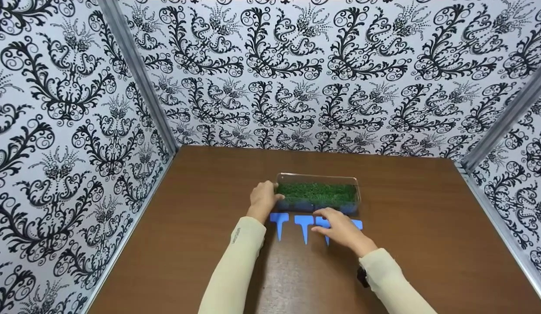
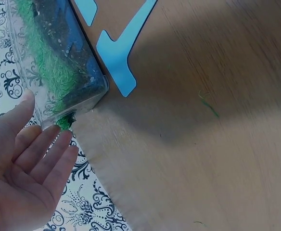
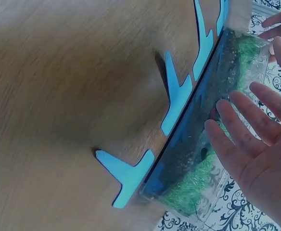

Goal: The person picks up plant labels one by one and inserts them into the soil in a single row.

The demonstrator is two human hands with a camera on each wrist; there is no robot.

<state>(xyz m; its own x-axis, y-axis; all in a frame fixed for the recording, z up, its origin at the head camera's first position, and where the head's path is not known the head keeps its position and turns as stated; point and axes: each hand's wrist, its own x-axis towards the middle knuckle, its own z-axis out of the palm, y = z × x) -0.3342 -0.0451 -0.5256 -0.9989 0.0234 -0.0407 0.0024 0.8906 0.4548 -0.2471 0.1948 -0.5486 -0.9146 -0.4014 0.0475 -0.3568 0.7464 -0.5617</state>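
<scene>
A clear plastic box (image 1: pixel 358 196) with green grass and a dark layer inside stands on the table. My left hand (image 1: pixel 263 198) touches its left end; in the left wrist view that hand (image 2: pixel 27 168) has its fingers nearly straight beside the end wall (image 2: pixel 85 103), thumb near the rim. Several blue T-shaped pieces (image 1: pixel 304 220) lie in a row along the box's near side. Above the right part of this row is my right hand (image 1: pixel 342 229), partly covering pieces. Seen from the right wrist, this hand (image 3: pixel 261 154) has spread fingers and holds nothing.
The brown tabletop (image 1: pixel 209 187) runs back to a patterned wall (image 1: pixel 296 74), with metal frame posts (image 1: pixel 139 74) at the corners. Small green strands (image 2: pixel 209 107) lie on the wood in the left wrist view.
</scene>
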